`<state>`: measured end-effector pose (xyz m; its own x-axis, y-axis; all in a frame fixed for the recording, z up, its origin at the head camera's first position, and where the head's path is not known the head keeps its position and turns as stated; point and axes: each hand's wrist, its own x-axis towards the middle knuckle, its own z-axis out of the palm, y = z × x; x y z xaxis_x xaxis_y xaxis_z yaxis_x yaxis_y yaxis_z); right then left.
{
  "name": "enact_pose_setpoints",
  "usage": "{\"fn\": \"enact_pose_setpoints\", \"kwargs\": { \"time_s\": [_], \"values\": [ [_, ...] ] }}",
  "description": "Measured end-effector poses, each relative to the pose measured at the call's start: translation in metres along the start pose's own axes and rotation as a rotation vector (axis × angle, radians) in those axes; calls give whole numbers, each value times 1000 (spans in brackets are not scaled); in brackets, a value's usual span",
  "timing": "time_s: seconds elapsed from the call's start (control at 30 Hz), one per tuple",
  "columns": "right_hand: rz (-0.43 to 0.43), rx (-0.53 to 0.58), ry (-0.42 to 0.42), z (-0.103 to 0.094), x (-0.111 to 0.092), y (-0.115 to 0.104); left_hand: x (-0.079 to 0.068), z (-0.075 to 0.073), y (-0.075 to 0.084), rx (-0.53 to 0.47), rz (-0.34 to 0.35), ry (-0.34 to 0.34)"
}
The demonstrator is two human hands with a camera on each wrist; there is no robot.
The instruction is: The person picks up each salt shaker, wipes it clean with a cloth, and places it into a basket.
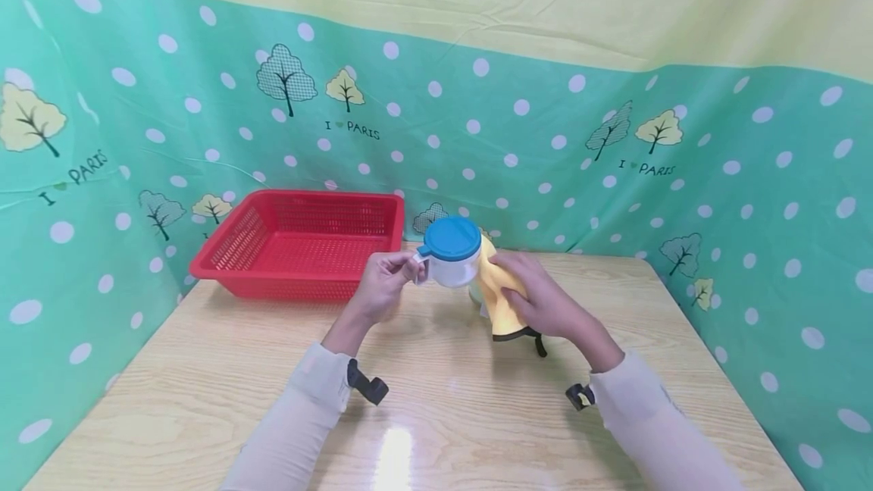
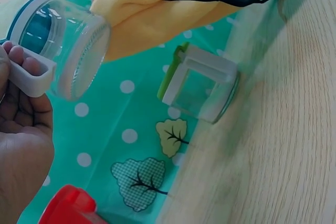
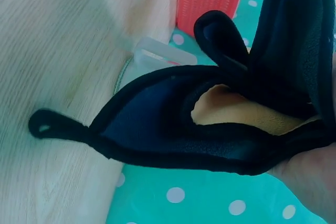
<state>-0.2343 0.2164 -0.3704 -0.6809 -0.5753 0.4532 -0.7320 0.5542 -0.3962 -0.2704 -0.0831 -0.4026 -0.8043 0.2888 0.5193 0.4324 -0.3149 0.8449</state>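
My left hand (image 1: pixel 382 283) pinches the white handle (image 2: pixel 32 77) of a clear glass jar (image 1: pixel 453 273) with a blue lid (image 1: pixel 453 238). The jar is held up above the table, tilted in the left wrist view. A yellow cloth (image 1: pixel 502 312) with black edging and a hanging loop lies against the jar's right side. My right hand (image 1: pixel 541 295) grips this cloth, which hides part of its fingers. Behind the cloth, a second glass jar (image 2: pixel 202 88) with a green lid and white handle stands on the table, mostly covered in the head view.
A red perforated plastic basket (image 1: pixel 300 276) sits at the back left of the wooden table (image 1: pixel 436 415). Green and yellow printed fabric (image 1: pixel 518 135) hangs behind and along both sides of the table.
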Motion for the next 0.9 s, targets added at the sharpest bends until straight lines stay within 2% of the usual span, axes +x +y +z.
{"fn": "enact_pose_setpoints", "kwargs": {
  "time_s": [0.43, 0.8, 0.9],
  "values": [
    [-23, -78, -60, 0, -6, -14, 0, -3, -1, 38, 7, 17],
    [-19, -102, -110, 3, -9, -22, 0, -4, -2, 29, 12, 26],
    [-42, -118, -126, 4, -8, -24, 0, -4, -2, 35, 12, 27]
  ]
}}
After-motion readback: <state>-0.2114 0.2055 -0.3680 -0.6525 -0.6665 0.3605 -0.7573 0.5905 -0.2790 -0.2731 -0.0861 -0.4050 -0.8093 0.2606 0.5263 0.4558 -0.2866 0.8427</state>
